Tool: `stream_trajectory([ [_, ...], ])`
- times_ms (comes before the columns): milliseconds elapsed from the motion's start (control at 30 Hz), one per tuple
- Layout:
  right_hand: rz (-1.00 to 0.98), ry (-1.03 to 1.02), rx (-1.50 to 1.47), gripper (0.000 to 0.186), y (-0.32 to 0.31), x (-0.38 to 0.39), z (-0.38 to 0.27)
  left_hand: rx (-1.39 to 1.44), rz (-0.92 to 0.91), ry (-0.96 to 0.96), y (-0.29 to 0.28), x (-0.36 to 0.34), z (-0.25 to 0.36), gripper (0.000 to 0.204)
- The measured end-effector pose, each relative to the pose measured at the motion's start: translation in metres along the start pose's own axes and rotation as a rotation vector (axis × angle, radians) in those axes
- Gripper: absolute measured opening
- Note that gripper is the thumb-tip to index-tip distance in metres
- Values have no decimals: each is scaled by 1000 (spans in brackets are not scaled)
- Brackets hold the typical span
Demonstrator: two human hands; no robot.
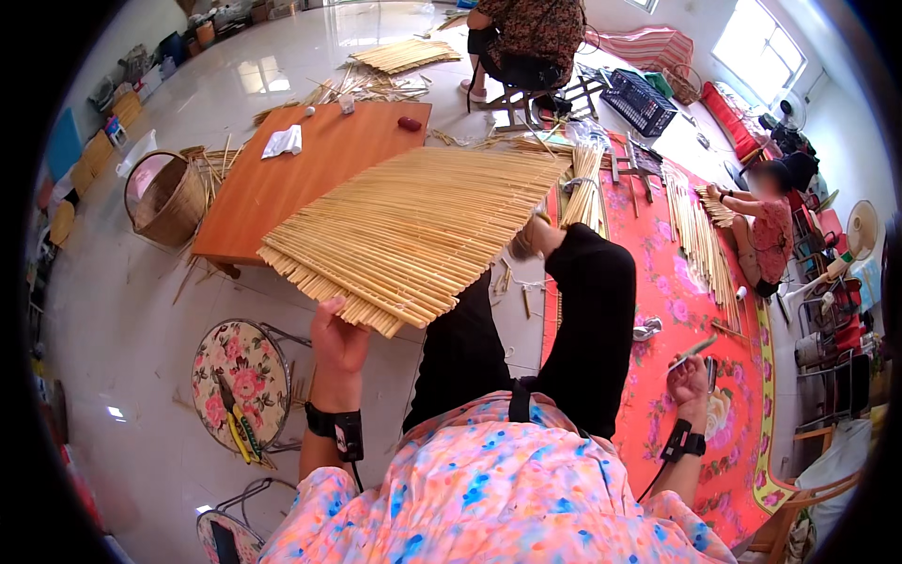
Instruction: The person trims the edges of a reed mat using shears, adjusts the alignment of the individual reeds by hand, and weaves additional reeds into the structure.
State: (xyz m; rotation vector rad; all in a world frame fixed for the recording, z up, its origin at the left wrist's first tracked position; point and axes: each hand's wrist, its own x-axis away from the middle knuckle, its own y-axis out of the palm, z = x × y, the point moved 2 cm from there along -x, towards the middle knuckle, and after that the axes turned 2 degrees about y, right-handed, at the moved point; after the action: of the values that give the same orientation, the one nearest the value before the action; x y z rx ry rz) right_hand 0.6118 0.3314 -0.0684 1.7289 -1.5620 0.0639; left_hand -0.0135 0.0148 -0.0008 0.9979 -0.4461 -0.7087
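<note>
In the head view, the straw-coloured mat (413, 226) is at eleven o'clock from the middle, in front of the person's knees, and it covers the near right part of the desk (282, 188) from sight. It is made of many thin stalks, laid side by side and joined by stitched rows. The left hand (340, 340), at eight o'clock, is at the near left corner of the mat, and its fingers pinch the uneven stalk ends there, with the thumb at the edge. The right hand (691, 383) is well apart, at four o'clock, above the red flowered cloth (658, 301). Its fingers are curled around a thin, blade-like tool (695, 351); this part is small and blurred, so it may be a knife, but I cannot be sure. On the round stool (221, 352), at eight o'clock, lies a cutter with yellow handles (241, 428).

I judge that the mat is light for its width, stiff along the stalks but easy to bend across them. The dry surface is probably a little smooth, and single ends could split. It seems better to take hold near a stitched row, with the palm supporting from below, than by a few loose tips.
</note>
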Motion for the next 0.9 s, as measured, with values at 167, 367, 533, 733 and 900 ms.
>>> stream_trajectory([
  [167,102,-65,-129,23,116,20,4,66,-64,32,18,22,15,65],
  [367,-143,-48,-171,29,217,-4,15,163,-171,-114,-4,37,12,67],
  [533,-445,23,-164,30,302,7,26,64,-23,-182,-57,38,-18,68],
  [733,-605,130,-59,30,349,6,81,-46,146,-310,-122,34,-61,70],
  [900,-706,239,140,37,340,-4,111,-106,158,-388,-153,42,-63,66],
])
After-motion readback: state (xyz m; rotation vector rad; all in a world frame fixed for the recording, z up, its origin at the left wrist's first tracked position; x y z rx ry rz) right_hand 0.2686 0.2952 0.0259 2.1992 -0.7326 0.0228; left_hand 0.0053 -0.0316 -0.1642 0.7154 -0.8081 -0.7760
